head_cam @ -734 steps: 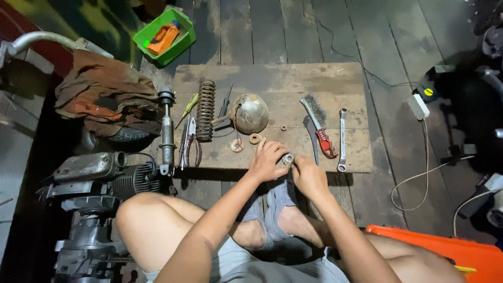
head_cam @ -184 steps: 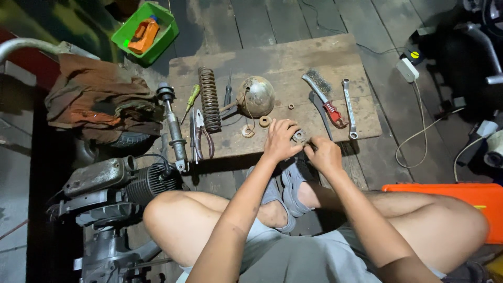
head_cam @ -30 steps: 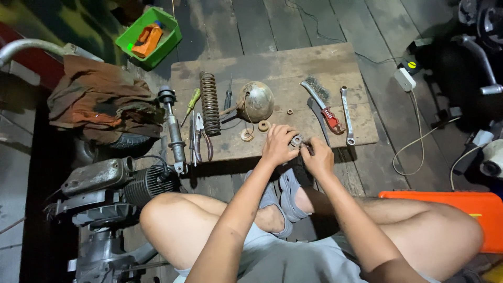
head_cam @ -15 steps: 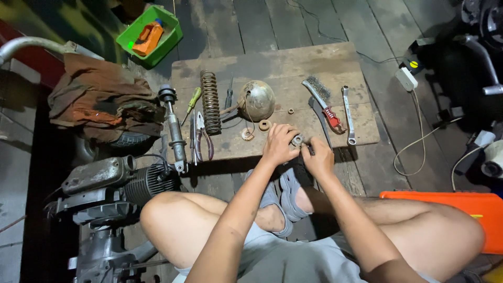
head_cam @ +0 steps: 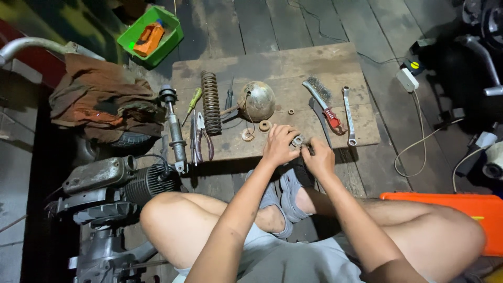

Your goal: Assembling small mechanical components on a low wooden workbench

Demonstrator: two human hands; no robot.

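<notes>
Wooden board [head_cam: 314,63], coil spring [head_cam: 211,102], wire brush [head_cam: 323,104], spanner [head_cam: 348,115]

The person is wearing light grey shorts [head_cam: 277,259] and grey sandals [head_cam: 291,191]. Arms and legs are showing bare, with no sleeves, and both hands are going without gloves.

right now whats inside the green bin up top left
The green bin holds an orange object with a small blue bit at its top end. Whatever lies beneath it is covered, and what the object is cannot be told.
</notes>
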